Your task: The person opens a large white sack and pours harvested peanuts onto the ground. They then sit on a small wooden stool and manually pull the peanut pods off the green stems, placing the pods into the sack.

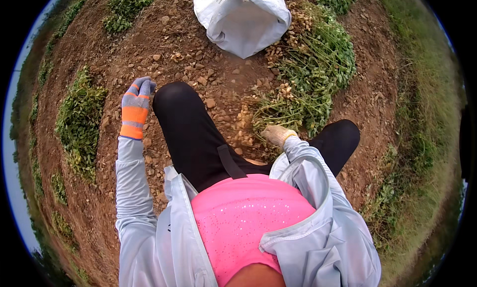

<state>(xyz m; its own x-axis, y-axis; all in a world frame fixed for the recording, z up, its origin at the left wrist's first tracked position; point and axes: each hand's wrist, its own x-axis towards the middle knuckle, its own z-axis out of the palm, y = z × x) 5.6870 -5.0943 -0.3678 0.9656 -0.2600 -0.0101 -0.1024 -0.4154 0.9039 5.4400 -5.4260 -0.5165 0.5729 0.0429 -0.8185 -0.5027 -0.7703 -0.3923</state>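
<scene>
My right hand (278, 134), in a pale glove, is closed around the stems of peanut plants (283, 110) at the lower end of a long green heap. Clusters of tan peanuts (244, 119) hang from the roots just left of that hand. Beside my left knee, my left hand (135, 108) is raised in a grey and orange glove. Its fingers are curled in, and nothing shows between them. Ahead of me a white woven sack (218, 31) lies with its mouth open towards me; I see no peanuts inside it.
The green heap runs along the sack's right side, with more peanuts (273, 53) at its edge. Small stones (202, 81) dot the brown soil. Other leafy piles (79, 123) lie to the left, and a grassy strip (427, 113) borders the right.
</scene>
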